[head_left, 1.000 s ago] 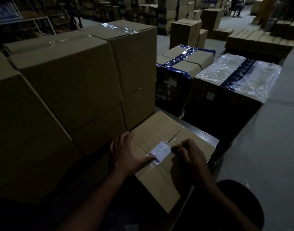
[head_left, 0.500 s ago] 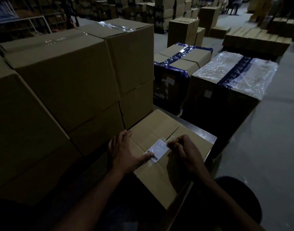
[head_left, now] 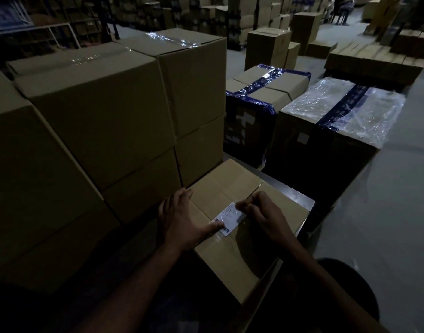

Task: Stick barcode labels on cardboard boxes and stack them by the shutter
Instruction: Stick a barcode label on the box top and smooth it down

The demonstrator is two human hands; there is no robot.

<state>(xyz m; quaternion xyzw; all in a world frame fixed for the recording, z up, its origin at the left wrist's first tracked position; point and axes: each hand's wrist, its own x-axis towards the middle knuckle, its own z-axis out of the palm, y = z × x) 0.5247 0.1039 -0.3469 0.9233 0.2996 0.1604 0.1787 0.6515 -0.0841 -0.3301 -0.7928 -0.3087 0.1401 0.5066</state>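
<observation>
Nearest the camera, two bare forearms reach in over a low cardboard box (head_left: 242,255) whose taped top faces up. A white barcode label (head_left: 227,218) lies on that top, beside the tape seam and toward the box's left half. The left hand (head_left: 182,222) lies flat on the box's left edge, fingers spread and straight, its thumb pressing the label's near end where the bars are printed. The right hand (head_left: 266,215) has its grip curled, fingertips bunched and pinching or pressing the label's far corner; in the dim light it is hard to tell which. The box sits on a metal tabletop (head_left: 299,198), whose bare edge shows just behind it. To the left, touching the box, rises a stack of large plain cartons (head_left: 105,116). Farther back stand a blue-taped carton (head_left: 266,90) and a plastic-wrapped carton (head_left: 345,109) on the grey floor (head_left: 398,200), with more boxes beyond in the dark.
</observation>
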